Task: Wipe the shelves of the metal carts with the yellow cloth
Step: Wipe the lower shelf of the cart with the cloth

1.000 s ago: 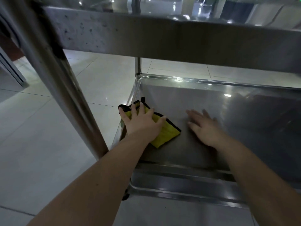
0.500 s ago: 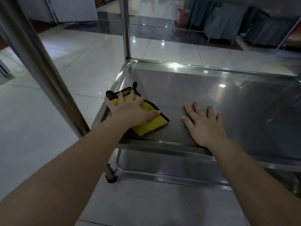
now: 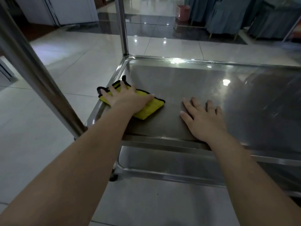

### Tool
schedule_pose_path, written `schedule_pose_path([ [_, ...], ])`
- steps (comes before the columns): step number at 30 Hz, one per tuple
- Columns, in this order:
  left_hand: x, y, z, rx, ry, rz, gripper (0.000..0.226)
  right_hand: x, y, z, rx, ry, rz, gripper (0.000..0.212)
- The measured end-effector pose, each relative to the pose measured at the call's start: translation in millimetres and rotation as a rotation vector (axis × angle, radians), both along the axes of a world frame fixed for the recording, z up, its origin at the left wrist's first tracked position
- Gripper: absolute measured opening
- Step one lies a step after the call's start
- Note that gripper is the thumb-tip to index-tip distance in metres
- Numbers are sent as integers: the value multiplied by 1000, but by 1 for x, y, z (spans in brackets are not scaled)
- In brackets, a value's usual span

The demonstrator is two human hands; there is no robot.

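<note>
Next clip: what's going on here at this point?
A person is wiping a stainless steel cart shelf. Their left hand presses flat, fingers spread, on a folded yellow cloth with black edging at the shelf's near left corner, where the cloth reaches over the raised rim. Their right hand rests flat on the bare metal beside it, apart from the cloth. A lower shelf shows beneath.

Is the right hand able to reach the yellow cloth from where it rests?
Probably yes: the right hand lies flat on the shelf beside the yellow cloth, only bare metal between them; the left hand presses on the cloth.
</note>
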State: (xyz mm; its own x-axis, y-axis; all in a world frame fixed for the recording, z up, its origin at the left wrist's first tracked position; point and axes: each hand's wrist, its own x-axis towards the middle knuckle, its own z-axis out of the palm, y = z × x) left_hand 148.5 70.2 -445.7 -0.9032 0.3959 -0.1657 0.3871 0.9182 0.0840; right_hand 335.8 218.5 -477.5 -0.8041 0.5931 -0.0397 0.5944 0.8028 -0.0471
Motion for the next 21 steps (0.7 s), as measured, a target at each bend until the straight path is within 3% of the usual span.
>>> schedule_pose_path([
  [4,-9,24,3,172,-14,-8,85,-2,3,-2,-8,19,-11,59],
  [6,-13,8,-1,233,57,-222,69,-3,4,-2,-14,13,-10,59],
  [9,-8,-22,-4,121,75,-584,67,-3,4,-4,-11,9,-14,61],
  [16,45,-43,-17,35,32,-487,74,2,1,-10,52,21,2,72],
  [21,11,-8,-12,3,-16,-384,75,-1,-2,-12,102,29,8,81],
])
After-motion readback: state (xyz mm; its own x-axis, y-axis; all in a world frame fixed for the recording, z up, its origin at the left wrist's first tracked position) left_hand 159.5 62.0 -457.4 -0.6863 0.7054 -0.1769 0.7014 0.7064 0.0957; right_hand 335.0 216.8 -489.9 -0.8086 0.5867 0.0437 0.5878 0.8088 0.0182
